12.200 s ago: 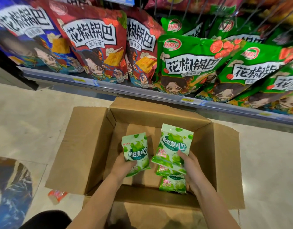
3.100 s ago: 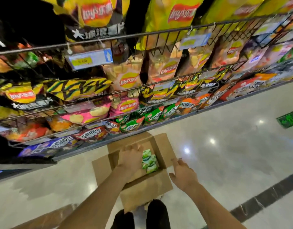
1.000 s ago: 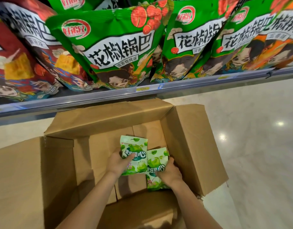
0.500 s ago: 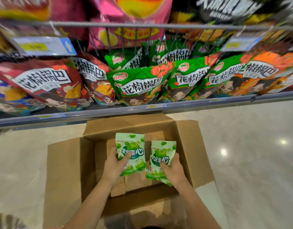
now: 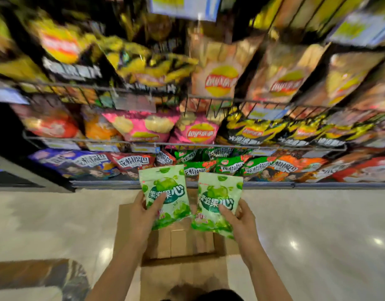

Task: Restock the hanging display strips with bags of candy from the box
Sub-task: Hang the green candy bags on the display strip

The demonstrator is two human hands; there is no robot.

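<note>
My left hand (image 5: 143, 216) grips a light green candy bag (image 5: 165, 187), thumb across its front. My right hand (image 5: 239, 220) grips a second green candy bag (image 5: 217, 198) the same way. Both bags are held upright, side by side, above the open cardboard box (image 5: 182, 244) on the floor. The box bottom that shows between my arms is bare cardboard. No hanging strip is visible in this blurred view.
Wire shelves (image 5: 187, 144) packed with chip bags rise straight ahead. Green and red snack bags (image 5: 228, 166) fill the bottom shelf just behind the candy. Glossy pale floor (image 5: 317, 224) lies to either side of the box.
Both hands have lifted the two candy bags up out of the box. My view has risen and tilted up toward the higher shelves.
</note>
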